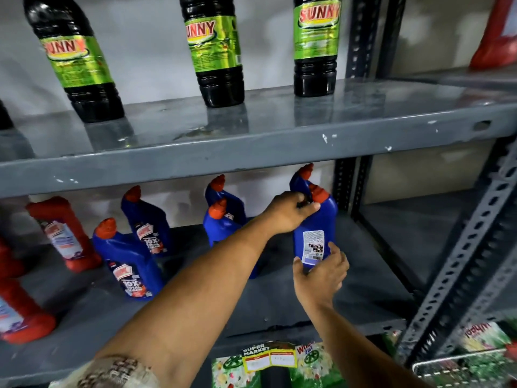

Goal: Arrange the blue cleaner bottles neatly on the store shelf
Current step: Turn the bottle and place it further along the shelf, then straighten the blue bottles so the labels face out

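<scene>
Several blue cleaner bottles with orange caps stand on the grey lower shelf (pixel 363 289). The rightmost front bottle (pixel 321 219) shows its back label and is held by both hands. My left hand (pixel 288 212) grips its neck just below the cap. My right hand (pixel 321 271) clasps its base. Another blue bottle (pixel 300 177) stands directly behind it. Two more (pixel 223 219) stand in the middle, partly hidden by my left forearm. Two others (pixel 131 259) stand at the left, labels facing front.
Red cleaner bottles (pixel 64 233) stand at the far left of the same shelf. Dark bottles with green labels (pixel 215 51) line the upper shelf. A perforated steel upright (pixel 464 264) stands at the right. Green packets (pixel 268 365) lie below.
</scene>
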`<state>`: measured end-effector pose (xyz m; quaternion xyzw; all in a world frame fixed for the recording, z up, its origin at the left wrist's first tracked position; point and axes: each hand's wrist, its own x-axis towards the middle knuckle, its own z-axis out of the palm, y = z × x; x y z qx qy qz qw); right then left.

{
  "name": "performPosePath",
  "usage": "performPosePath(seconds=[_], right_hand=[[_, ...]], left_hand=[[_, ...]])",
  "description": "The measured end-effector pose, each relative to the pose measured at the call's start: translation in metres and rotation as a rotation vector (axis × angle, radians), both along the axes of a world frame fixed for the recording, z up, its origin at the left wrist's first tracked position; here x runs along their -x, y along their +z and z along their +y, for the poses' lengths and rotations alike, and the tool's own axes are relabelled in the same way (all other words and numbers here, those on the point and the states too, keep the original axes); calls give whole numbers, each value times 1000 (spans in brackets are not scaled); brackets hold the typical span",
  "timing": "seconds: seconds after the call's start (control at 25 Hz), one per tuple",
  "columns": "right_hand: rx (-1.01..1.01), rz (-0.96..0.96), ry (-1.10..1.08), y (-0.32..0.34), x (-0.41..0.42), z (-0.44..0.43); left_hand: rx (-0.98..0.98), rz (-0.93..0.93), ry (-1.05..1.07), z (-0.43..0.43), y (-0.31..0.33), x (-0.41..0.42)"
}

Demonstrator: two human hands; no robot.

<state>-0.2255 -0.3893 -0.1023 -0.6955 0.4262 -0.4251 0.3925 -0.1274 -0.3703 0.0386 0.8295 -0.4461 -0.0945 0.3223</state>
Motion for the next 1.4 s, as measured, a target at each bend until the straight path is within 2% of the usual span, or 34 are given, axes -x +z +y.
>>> performPosePath(seconds=[0.24, 0.32, 0.44, 0.56, 0.72, 0.88, 1.2, 1.32, 1.4], right_hand=[[-20, -102, 198, 0, -1, -5], [-48, -126, 251, 1, -1, -7], [-23, -71, 230, 2, 1, -17], [27, -28, 345, -3, 9, -35], [-90, -83, 490, -13, 23, -55], [-36, -61, 549, -13, 27, -75], [-161, -70, 573, -12, 28, -92], [-249, -136, 545, -13, 27, -95], [-340, -224, 463, -10, 24, -96]], left_hand=[[-79, 44, -35, -1, 4, -7], [-72, 129, -48, 1, 3, -8], [8, 279, -72, 4, 0, -7], [93, 294, -5, 7, -4, -11], [206, 368, 103, 8, -17, -15], [300, 418, 143, 4, -29, -2], [330, 420, 201, 4, -35, 14], [436, 576, 223, 11, -55, 20], [431, 714, 247, 17, -79, 26]])
